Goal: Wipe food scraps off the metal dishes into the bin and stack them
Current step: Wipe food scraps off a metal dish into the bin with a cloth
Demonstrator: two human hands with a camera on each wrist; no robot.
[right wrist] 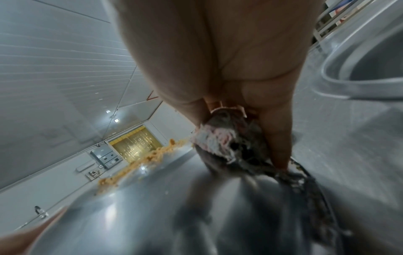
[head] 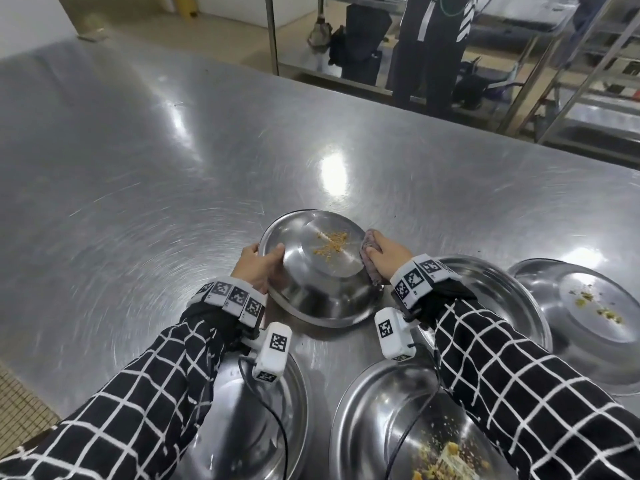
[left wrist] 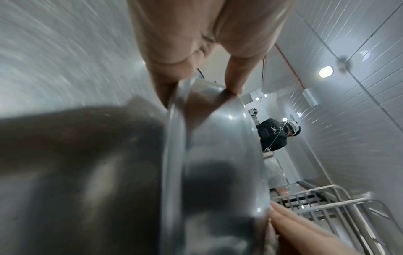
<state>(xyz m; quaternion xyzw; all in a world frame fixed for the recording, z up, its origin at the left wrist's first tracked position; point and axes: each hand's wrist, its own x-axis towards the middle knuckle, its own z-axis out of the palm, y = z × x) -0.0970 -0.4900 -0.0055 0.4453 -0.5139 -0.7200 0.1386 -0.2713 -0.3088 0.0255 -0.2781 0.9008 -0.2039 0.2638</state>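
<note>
Resting nearest, at the lower edge of the head view: a dish with a heap of yellow scraps (head: 412, 427) right of centre and a cleaner dish (head: 277, 420) under the left forearm, both on the steel table (head: 138, 168). Just beyond the right sleeve, two more dishes: one mostly hidden by the wrist (head: 498, 289), one at the far right with greenish crumbs (head: 568, 306). Farther out, at table centre, a tilted metal dish (head: 318, 282) with its inner face turned away, orange crumbs (head: 329, 242) scattered on that face. Left hand (head: 258, 268) curled round the dish's left rim, thumb over the edge inside, fingers behind. Right hand (head: 384, 254) bunching a grey rag (head: 369, 261) against the dish's right rim, fingers closed on the cloth; rag apart from the crumbs. Beyond the table's far edge, a standing person in dark clothes (head: 429, 46) and metal shelving (head: 571, 81).
</note>
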